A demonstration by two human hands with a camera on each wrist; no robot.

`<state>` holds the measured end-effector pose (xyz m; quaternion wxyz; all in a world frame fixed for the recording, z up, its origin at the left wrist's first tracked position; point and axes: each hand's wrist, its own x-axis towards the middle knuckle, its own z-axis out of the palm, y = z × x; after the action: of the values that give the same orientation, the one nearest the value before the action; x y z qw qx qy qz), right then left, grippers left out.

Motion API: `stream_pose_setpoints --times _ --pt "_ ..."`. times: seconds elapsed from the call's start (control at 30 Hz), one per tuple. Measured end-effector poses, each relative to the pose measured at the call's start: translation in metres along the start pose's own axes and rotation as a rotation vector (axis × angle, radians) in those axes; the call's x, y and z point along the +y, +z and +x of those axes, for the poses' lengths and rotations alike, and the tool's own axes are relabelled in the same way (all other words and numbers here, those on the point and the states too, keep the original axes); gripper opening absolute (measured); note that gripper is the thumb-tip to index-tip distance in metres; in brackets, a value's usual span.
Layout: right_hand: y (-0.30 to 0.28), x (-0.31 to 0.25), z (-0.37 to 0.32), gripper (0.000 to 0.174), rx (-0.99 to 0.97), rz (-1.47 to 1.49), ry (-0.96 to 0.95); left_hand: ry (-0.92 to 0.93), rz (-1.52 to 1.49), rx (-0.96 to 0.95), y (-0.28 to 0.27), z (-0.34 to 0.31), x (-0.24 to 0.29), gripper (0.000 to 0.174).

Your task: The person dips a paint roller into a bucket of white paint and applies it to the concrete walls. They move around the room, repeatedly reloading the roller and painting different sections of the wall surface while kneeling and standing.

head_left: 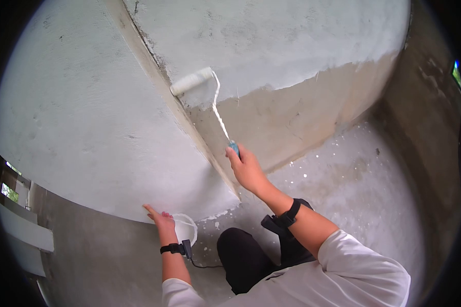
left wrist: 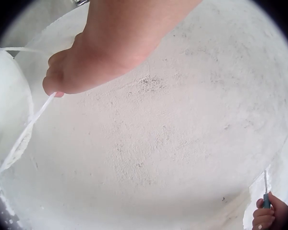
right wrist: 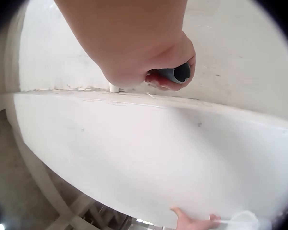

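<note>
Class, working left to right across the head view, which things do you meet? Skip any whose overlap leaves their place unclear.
Left grip → bucket → roller handle → right wrist strap.

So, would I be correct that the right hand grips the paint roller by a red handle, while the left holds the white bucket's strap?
Not quite: the handle of the paint roller is blue-green, not red, as the head view shows. The right hand grips it, and the left hand holds the strap of the white bucket.
</note>
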<state>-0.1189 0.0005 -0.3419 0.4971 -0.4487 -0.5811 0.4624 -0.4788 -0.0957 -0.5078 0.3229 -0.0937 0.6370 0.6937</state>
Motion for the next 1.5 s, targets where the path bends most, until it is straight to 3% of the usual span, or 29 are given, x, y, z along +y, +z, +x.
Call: stream_pose_setpoints --times 0.07,0.27,0.43,0.6,0.77,0.83,0.93,1.07,1.23,1.4,1.5 --pt "-0.001 -0.002 0.003 0.037 -0.021 -0.031 -0.023 0.011 0.026 -0.020 -0.004 -0.002 0.000 0.128" --pt "0.029 0.065 -0.032 0.037 0.054 0.005 0.062 -0.013 0.025 -0.019 0.003 -0.015 0.006 0.129" --pt "0.011 0.004 0.007 0.036 0.057 -0.052 -0.095 -0.048 0.031 -0.088 -0.002 -0.020 0.010 0.125" --pt "0.015 0.061 -0.018 0.034 0.042 -0.062 -0.072 -0.049 0.018 -0.057 0.000 -0.016 0.009 0.125" --pt "0.008 0.033 -0.013 0.035 0.067 -0.042 0.002 -0.043 0.026 -0.078 -0.001 -0.011 0.007 0.126" --pt "0.005 0.016 0.002 0.035 0.027 -0.012 -0.075 -0.072 0.027 -0.082 -0.003 -0.011 0.008 0.126" --pt "0.003 0.043 -0.017 0.036 0.017 -0.120 -0.023 -0.032 0.034 -0.071 -0.002 -0.019 0.009 0.125" --pt "0.016 0.072 -0.031 0.037 0.056 -0.051 0.044 -0.008 0.011 -0.092 0.003 -0.021 0.008 0.123" --pt "0.000 0.008 0.003 0.037 0.007 -0.037 -0.037 -0.016 0.015 -0.063 0.005 -0.036 0.011 0.122" --pt "-0.003 0.088 -0.025 0.038 -0.042 -0.061 0.000 -0.019 -0.002 -0.070 0.006 -0.036 0.011 0.122" --pt "-0.027 0.087 -0.029 0.039 -0.118 0.003 0.066 -0.002 -0.018 -0.043 0.008 -0.042 0.011 0.122"
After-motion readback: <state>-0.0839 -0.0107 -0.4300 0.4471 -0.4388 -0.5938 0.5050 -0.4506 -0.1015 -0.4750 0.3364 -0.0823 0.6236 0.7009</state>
